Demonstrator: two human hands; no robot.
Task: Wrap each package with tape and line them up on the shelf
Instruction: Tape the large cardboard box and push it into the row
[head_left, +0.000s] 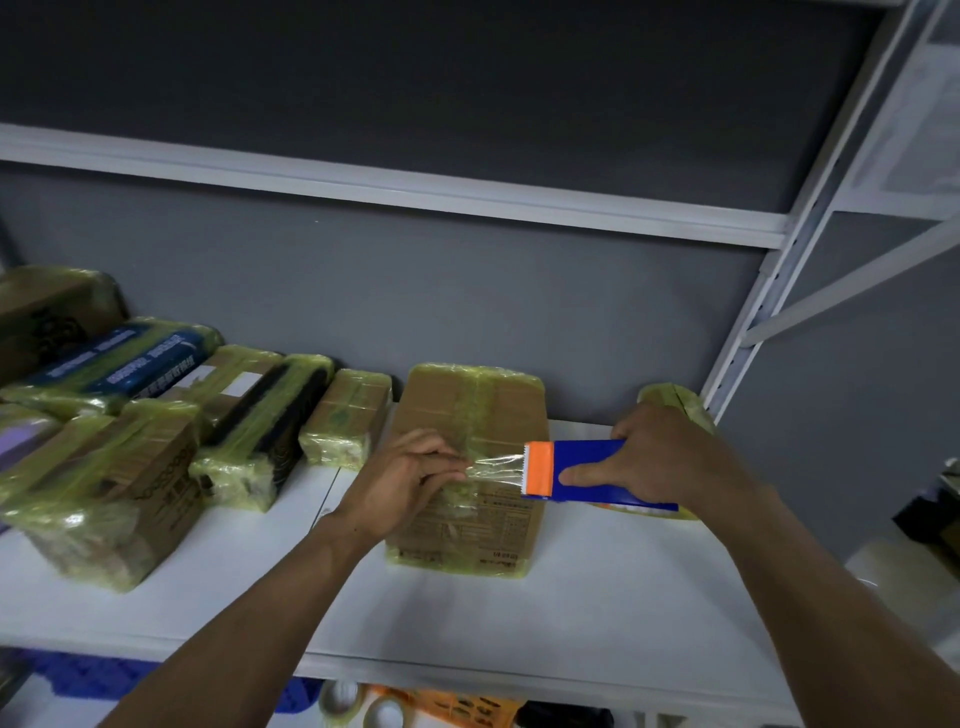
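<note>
Right now my left hand (410, 480) pinches the free end of a strip of clear tape (496, 464) over the top of the brown cardboard package (467, 525). The package lies flat on the white metal shelf (571, 613), directly under that pinch. My right hand (662, 457) is wrapped round the blue plastic tape dispenser (597, 470), one digit stretched along its side. The orange toothed cutter (538, 469) faces the pinch, and the tape is drawn across the short gap between the two.

To do this well, I judge I should first press the pinched end flat onto the cardboard so it bonds. Then I should draw the dispenser away from my left hand and down over the package's edge on the dispenser side, with the strip taut and low (slack would wrinkle, and the yellowish film already on the package looks crinkled). My left hand should also pin the package so it cannot slide toward the pull. Once the band reaches far enough, tilting the teeth into the tape should cut it cleanly.

Beyond my left hand, on the side away from the dispenser, stands the row of wrapped packages (249, 415). I judge this package belongs just beside the small one at the row's near end.
</note>
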